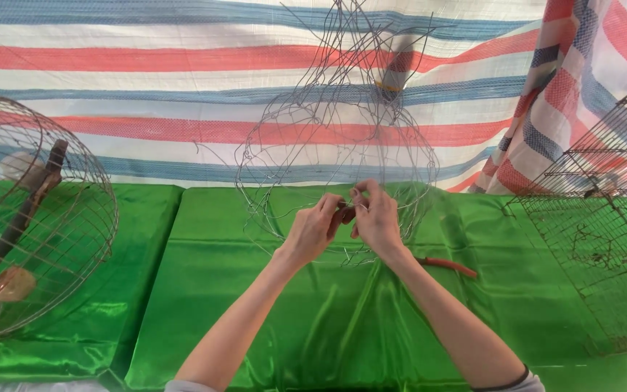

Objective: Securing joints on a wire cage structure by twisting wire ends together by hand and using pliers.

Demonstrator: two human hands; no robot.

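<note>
- The striped tarpaulin (146, 94) fills the whole background as I look in: white with red and blue bands, hanging behind the table and bunched in folds at the far right.
- The green satin cloth (328, 327) covers the table in front of the tarpaulin; I take it as my landmark, and everything below sits on it or over it.
- At the left end of the cloth stands a round wire cage (38, 218), tipped on its side, with a wooden perch and pale lumps inside.
- At the right end of the cloth lies a flat wire mesh panel (596, 254), with the barred corner of another cage above it.
- Over the middle of the cloth, toward its back edge, rises the unfinished wire frame (335, 138), a loose tangle of thin hoops and stray ends reaching up past the top of my view.
- My left hand (312, 231) is closed at the lower edge of that frame, fingers pinching wire together with a small dark-handled tool I cannot make out clearly.
- My right hand (376, 218) is just beside the left, touching it, fingertips pinched on the same stretch of wire.
- On the cloth just right of my right forearm lie red-handled pliers (448, 266), partly hidden by the arm.
</note>
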